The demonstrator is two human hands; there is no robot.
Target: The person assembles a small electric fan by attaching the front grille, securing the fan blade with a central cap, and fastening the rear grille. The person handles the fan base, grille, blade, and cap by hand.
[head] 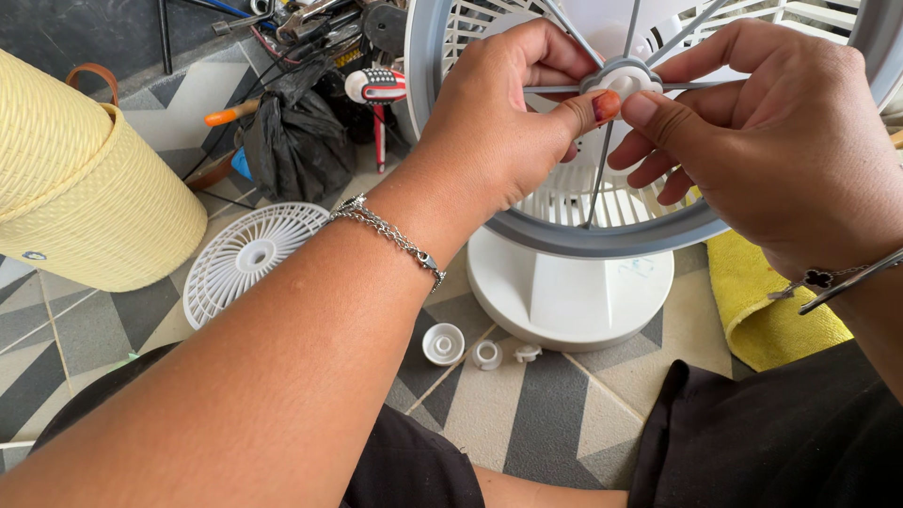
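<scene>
A white table fan (pixel 569 292) with a grey rim stands on the tiled floor in front of me. My left hand (pixel 503 122) and my right hand (pixel 762 141) both reach to the fan's centre hub (pixel 623 75), where thin grey spokes meet. Both thumbs press on the small white and grey hub piece, and my fingers curl behind it. A chain bracelet sits on each wrist. The fan's inside behind my hands is mostly hidden.
A detached white round grille (pixel 249 256) lies on the floor to the left. Three small white caps (pixel 480 350) lie by the fan's base. A woven yellow basket (pixel 85 188), a yellow cloth (pixel 771 310), a black bag (pixel 296 136) and scattered tools (pixel 376 89) surround the fan.
</scene>
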